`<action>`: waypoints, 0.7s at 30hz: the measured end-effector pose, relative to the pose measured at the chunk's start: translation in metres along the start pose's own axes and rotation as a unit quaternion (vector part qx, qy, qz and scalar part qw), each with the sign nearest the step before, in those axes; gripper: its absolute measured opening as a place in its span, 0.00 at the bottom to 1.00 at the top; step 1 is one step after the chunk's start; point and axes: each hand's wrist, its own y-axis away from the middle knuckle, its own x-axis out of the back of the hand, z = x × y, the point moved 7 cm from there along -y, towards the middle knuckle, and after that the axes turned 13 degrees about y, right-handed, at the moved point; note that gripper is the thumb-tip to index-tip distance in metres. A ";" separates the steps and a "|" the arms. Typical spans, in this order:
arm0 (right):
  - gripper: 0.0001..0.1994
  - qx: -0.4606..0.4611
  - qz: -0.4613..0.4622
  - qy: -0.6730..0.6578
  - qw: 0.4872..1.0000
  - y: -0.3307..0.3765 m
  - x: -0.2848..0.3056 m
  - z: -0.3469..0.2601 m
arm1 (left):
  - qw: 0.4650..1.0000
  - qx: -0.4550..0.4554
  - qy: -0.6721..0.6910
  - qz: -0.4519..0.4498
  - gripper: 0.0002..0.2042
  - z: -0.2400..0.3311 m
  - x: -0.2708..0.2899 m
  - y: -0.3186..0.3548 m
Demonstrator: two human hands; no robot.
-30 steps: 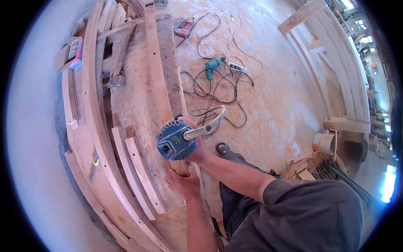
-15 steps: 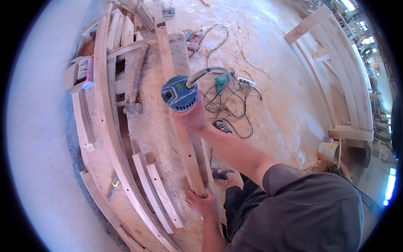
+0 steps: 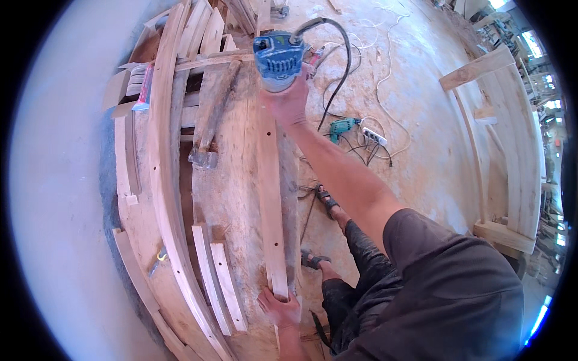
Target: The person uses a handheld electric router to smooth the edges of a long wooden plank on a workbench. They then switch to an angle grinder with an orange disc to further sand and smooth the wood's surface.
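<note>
A long wooden strip point(image 3: 270, 192) with dark holes lies lengthwise on a rough workbench point(image 3: 232, 198). My left hand point(image 3: 281, 308) grips the near part of the strip, thumb on one side and fingers on the other. At the strip's far part, my right hand point(image 3: 288, 103) is closed around a blue corded power tool point(image 3: 279, 57), which looks like a trim router. Its dark cord loops off to the right. The tool's base and its contact with the wood are hidden by my hand.
A hammer point(image 3: 218, 114), short curved wooden pieces point(image 3: 227, 283) and a long curved rail point(image 3: 165, 156) lie left of the strip. Beyond them is a box of discs point(image 3: 135, 84). A green drill point(image 3: 343, 127), a power strip point(image 3: 374, 136) and tangled cords lie on the floor.
My right hand and the blue tool have moved farther away along the strip. The left hand has shifted slightly nearer and left, still on the strip. The view has turned a little.
</note>
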 end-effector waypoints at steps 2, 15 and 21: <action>0.38 0.028 0.006 -0.043 0.999 0.012 0.002 -0.002 | 0.999 0.017 0.041 0.002 0.36 -0.006 0.000 0.003; 0.41 0.082 -0.131 -0.095 0.983 0.378 0.140 -0.054 | 0.998 0.064 -0.010 0.004 0.42 -0.094 0.022 0.137; 0.38 0.141 -0.126 -0.047 0.981 0.367 0.138 -0.081 | 0.998 -0.053 -0.003 0.043 0.34 -0.008 0.004 0.011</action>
